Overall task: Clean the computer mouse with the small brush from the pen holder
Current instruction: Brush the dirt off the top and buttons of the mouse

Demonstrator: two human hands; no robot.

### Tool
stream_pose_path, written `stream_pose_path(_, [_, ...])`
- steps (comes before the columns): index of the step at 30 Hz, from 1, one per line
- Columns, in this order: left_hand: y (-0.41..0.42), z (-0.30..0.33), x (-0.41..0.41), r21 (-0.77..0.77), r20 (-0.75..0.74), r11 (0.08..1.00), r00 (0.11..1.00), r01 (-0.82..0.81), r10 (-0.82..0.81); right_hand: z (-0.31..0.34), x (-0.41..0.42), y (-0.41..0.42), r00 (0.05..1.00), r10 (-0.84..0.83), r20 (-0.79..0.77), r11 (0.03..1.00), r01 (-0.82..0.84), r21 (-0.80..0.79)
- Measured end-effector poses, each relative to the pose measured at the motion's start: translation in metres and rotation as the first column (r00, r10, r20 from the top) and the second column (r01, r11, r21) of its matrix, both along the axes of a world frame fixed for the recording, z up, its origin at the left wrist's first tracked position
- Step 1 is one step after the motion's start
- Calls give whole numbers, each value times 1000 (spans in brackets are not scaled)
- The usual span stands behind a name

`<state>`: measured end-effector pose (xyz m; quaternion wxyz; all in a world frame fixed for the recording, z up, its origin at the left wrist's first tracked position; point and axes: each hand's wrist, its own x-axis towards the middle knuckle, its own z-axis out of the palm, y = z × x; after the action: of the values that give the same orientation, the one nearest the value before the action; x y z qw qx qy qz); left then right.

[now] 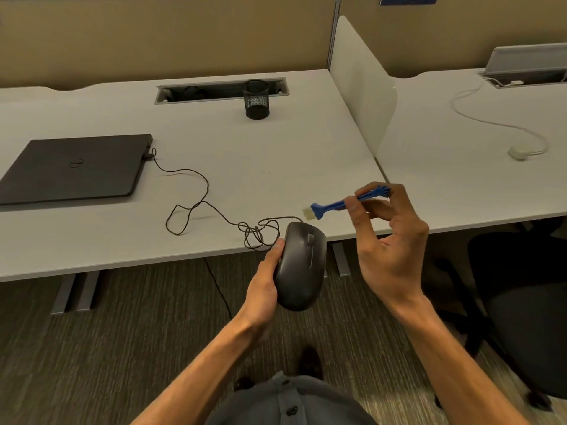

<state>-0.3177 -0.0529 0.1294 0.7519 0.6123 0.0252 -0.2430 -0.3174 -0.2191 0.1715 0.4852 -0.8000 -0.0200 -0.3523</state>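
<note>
Fingertips of the right hand (389, 240) pinch the blue small brush (343, 203) by its handle end, bristles pointing left just above the mouse's front. The left hand (264, 286) cups the black computer mouse (302, 266) off the desk's (276, 154) front edge. Best to steady the mouse, then sweep the bristles along the wheel groove. The mesh pen holder (257, 99) stands empty near the back edge.
</note>
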Motion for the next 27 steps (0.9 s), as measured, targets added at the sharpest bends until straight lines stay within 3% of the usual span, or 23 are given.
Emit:
stream_pose_path(6, [2,-7,8,-80,-47,995,998,-53,49,-7,-22,14,979,206,-4,978,-206,-20])
stream_pose_path(13, [5,-10,15,-80,-25,997,1000,-11,9,-15,-47,23,956,291,-43,951,-294,-90])
stream_pose_path(19, [5,-7,15,-96,-105,993,992,-76,66,-17,-52,11,961,271,-59,961,-274,-44])
stream_pose_path(27, [9,1,13,-146,-214,988,977,-58,26,-20,-26,-17,999,18,-40,1000,-17,9])
